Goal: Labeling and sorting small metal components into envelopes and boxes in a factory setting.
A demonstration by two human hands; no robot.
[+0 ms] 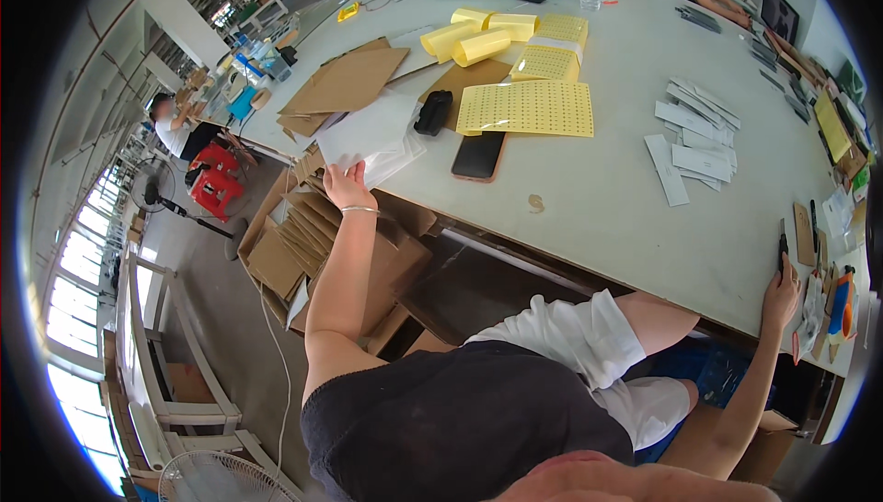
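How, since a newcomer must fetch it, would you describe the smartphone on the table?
On the big pale worktable, find the nearest yellow sheet, covered in rows of small marks. The smartphone lies face up at that sheet's near edge. Its flat dark screen and pinkish rim set it apart from the chunky black object to its left.

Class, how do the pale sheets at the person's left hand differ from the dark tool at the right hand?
Colour: the pale sheets are whitish; the dark tool is blackish.
Shape: the pale sheets are broad and flat; the dark tool is slim.
Shared: each is at one of the person's hands.
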